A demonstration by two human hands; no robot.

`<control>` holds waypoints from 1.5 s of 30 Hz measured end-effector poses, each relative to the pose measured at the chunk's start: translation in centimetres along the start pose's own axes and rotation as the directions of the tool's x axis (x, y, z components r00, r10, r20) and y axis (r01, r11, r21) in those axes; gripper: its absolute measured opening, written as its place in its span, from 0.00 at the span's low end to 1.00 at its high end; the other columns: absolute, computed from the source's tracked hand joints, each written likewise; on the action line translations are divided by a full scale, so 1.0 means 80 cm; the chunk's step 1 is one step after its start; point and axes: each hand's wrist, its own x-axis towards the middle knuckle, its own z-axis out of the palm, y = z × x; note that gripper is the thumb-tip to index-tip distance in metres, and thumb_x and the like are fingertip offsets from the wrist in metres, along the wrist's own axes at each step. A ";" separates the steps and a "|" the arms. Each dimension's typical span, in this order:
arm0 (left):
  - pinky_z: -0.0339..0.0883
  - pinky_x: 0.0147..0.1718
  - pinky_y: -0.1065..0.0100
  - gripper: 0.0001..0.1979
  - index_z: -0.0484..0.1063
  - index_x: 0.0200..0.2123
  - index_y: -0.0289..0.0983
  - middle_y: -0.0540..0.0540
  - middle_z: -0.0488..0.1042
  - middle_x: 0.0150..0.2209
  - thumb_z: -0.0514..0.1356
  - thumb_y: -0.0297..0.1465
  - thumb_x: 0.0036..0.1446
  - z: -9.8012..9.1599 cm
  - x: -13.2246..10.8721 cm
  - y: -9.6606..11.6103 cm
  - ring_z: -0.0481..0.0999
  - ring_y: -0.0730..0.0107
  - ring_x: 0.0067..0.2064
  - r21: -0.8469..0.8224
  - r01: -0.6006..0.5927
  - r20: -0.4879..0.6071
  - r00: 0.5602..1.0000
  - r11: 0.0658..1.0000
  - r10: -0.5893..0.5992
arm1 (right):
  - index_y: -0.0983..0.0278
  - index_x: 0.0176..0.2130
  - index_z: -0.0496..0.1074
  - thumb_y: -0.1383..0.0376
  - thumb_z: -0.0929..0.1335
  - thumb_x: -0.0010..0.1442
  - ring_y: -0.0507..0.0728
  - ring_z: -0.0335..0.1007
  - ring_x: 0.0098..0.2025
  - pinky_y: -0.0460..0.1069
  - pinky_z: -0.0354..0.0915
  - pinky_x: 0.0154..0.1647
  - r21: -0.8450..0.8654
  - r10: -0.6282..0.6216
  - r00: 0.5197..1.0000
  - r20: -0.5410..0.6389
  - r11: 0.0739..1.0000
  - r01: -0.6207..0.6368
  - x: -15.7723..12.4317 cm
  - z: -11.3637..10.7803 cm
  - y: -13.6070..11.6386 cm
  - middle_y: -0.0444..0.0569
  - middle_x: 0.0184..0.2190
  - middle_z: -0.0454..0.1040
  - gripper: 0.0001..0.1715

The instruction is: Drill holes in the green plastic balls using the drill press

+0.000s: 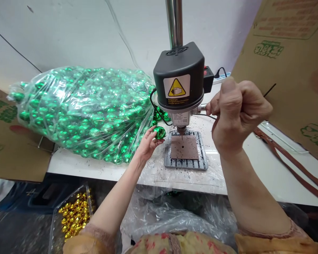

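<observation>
A small bench drill press stands on the white table, its bit above a brown pad on the slotted base. My left hand holds a shiny green faceted bauble with its fingertips, just left of the drill bit. My right hand is clenched in a fist around the drill's feed lever on the right side of the machine head.
A big clear plastic bag of green baubles lies on the table at left. Cardboard sheets lean at right and left. Brown straps cross the table's right side. Below the table sit a tray of gold baubles and crumpled plastic.
</observation>
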 end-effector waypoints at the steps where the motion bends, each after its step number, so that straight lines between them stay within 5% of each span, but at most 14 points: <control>1: 0.75 0.36 0.66 0.36 0.71 0.58 0.40 0.46 0.81 0.42 0.77 0.41 0.48 0.005 -0.009 -0.003 0.81 0.69 0.33 -0.002 0.017 0.019 1.000 1.000 -0.017 | 0.58 0.24 0.55 0.56 0.66 0.70 0.52 0.55 0.20 0.54 0.53 0.24 -0.017 0.002 1.000 -0.001 1.000 -0.002 0.000 0.000 0.001 0.41 0.20 0.52 0.25; 9: 0.59 0.22 0.73 0.38 0.74 0.56 0.35 0.51 0.77 0.30 0.78 0.48 0.46 0.041 -0.020 -0.038 0.72 0.77 0.24 0.199 -0.002 0.062 0.998 0.980 -0.011 | 0.59 0.23 0.50 0.52 0.67 0.70 0.47 0.53 0.19 0.49 0.55 0.22 -0.004 0.039 0.999 -0.003 0.999 -0.039 0.002 0.001 0.003 0.38 0.18 0.52 0.30; 18: 0.72 0.36 0.68 0.34 0.76 0.55 0.38 0.42 0.82 0.45 0.76 0.47 0.49 0.047 -0.012 -0.060 0.79 0.66 0.40 0.340 -0.148 0.143 0.984 0.929 0.105 | 0.61 0.22 0.55 0.59 0.67 0.70 0.46 0.56 0.19 0.49 0.55 0.23 0.004 -0.003 1.000 -0.008 1.000 0.003 0.003 0.000 -0.006 0.37 0.17 0.58 0.28; 25: 0.64 0.27 0.70 0.31 0.77 0.55 0.38 0.49 0.78 0.35 0.76 0.44 0.50 0.053 -0.011 -0.074 0.67 0.75 0.27 0.518 -0.273 0.179 0.961 0.811 0.210 | 0.60 0.22 0.53 0.53 0.66 0.70 0.45 0.55 0.19 0.50 0.55 0.22 -0.029 0.021 1.000 0.010 0.999 -0.020 0.002 -0.001 -0.004 0.38 0.17 0.56 0.31; 31: 0.73 0.51 0.56 0.27 0.79 0.53 0.41 0.43 0.77 0.46 0.77 0.37 0.49 0.061 -0.021 -0.075 0.76 0.55 0.49 0.672 -0.371 0.196 0.924 0.641 0.329 | 0.60 0.23 0.53 0.51 0.65 0.71 0.46 0.53 0.21 0.50 0.56 0.24 -0.037 0.054 0.998 0.034 0.998 -0.053 0.002 -0.003 -0.003 0.38 0.18 0.54 0.30; 38: 0.67 0.61 0.49 0.27 0.79 0.53 0.42 0.41 0.76 0.49 0.78 0.34 0.49 0.062 -0.022 -0.078 0.74 0.50 0.56 0.580 -0.352 0.180 0.935 0.735 0.306 | 0.61 0.22 0.52 0.55 0.67 0.70 0.46 0.54 0.20 0.50 0.54 0.24 -0.029 0.030 0.999 0.020 0.999 -0.030 -0.002 -0.004 -0.004 0.38 0.18 0.54 0.30; 45: 0.66 0.62 0.49 0.27 0.78 0.54 0.42 0.40 0.76 0.51 0.77 0.35 0.51 0.062 -0.022 -0.079 0.73 0.49 0.57 0.582 -0.351 0.192 0.936 0.734 0.295 | 0.60 0.21 0.49 0.57 0.67 0.70 0.48 0.51 0.19 0.52 0.50 0.22 0.002 -0.034 0.998 -0.059 0.999 0.035 -0.022 -0.003 0.008 0.39 0.16 0.52 0.32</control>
